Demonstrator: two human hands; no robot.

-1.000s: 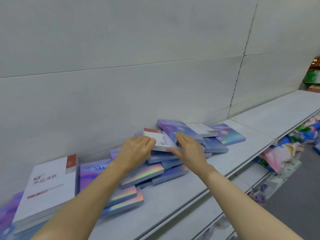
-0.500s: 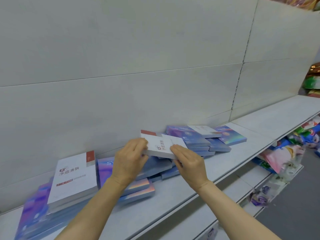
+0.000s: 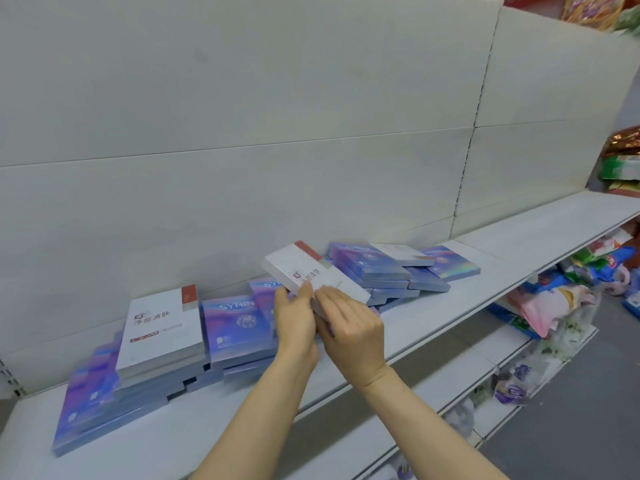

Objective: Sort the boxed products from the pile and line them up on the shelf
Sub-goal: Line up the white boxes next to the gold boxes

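Observation:
A white box with a red corner (image 3: 304, 268) is lifted and tilted above the pile, held from below by both hands. My left hand (image 3: 294, 317) grips its near left edge, and my right hand (image 3: 349, 327) grips its near right edge. Behind it lies a heap of flat purple-blue boxes (image 3: 374, 271) with one white box (image 3: 401, 254) on top. To the left, another white box with a red corner (image 3: 161, 327) rests on a stack of purple boxes (image 3: 104, 396). A purple box marked SYRIN (image 3: 235, 323) lies beside it. All sit on the white shelf (image 3: 450, 303).
A grey-white back panel (image 3: 242, 133) rises behind the shelf. The shelf runs on to the right, bare past the pile. Lower shelves at the right hold colourful bagged goods (image 3: 554, 299). More packets (image 3: 620, 161) sit at the far right edge.
Both hands lifted the white red-cornered box off the pile, raising and tilting it. The view has swung left, showing more of the left stack.

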